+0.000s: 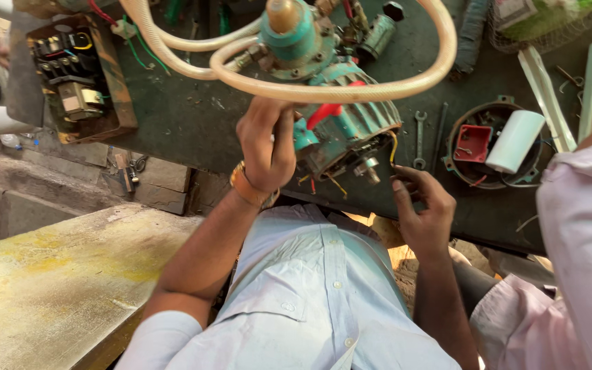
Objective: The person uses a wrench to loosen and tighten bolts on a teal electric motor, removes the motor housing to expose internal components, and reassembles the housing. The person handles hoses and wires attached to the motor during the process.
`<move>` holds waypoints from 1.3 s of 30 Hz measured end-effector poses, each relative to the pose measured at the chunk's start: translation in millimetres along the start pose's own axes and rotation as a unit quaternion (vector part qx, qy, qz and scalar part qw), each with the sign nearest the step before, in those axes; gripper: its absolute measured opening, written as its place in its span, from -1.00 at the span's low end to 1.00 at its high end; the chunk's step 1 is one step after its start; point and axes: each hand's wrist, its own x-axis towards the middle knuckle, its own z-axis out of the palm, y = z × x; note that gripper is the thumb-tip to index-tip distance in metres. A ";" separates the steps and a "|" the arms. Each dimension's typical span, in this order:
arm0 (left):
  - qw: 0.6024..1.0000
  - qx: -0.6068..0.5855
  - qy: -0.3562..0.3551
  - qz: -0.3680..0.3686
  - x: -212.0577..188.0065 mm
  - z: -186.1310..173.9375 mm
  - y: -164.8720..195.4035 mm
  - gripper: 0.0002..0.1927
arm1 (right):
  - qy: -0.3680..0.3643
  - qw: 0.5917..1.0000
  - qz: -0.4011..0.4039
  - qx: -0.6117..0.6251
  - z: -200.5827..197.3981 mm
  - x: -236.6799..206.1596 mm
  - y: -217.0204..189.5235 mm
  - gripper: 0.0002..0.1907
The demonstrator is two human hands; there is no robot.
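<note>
Nearest to my view I see a pale blue shirt point(310, 294) and both forearms reaching away from it toward the bench point(193, 116).

The left hand point(266, 140), with an orange band point(244, 186) at its wrist, is raised against the near left side of the teal motor pump point(347, 123). Its fingers point(258, 113) are curled over and clamped on the pump's ribbed housing beside a red part point(323, 113).

The right hand point(423, 205) sits just below and to the right of the pump's open end. Its fingers point(405, 177) are drawn together at the loose wires point(393, 147) hanging from that end; I cannot tell whether they pinch a wire or only touch it.

The pump lies tilted at the near edge of the dark green bench, its open end facing the shirt, with short yellow and red leads showing.

Beyond the pump, a clear beige hose point(351, 85) loops around its brass-capped head point(284, 15). To the right lie a spanner point(419, 137) and a round housing point(491, 147) holding a red block and a white cylinder point(514, 140). At far left stands an open switch box point(70, 75). A second person's pink sleeve point(584, 226) enters at the right edge.
</note>
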 end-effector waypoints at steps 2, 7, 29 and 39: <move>0.999 -0.012 0.029 -0.019 -17.5 -7.7 -2.7 -0.84 | 0.017 1.000 0.002 0.022 1.4 0.1 -1.1 -0.81; 0.990 0.018 0.038 -0.135 -35.1 -55.3 -44.8 -0.88 | 0.106 0.993 -0.015 0.050 26.2 10.6 -9.6 -0.90; 0.884 -0.292 -0.289 -0.221 -19.3 -87.8 -155.8 -0.56 | 0.202 0.971 -0.075 -0.100 155.7 99.0 -101.6 -0.80; 0.878 -0.255 -0.365 -0.178 -53.8 -69.3 -161.8 -0.43 | 0.261 0.962 -0.063 -0.037 140.2 78.3 -71.7 -0.78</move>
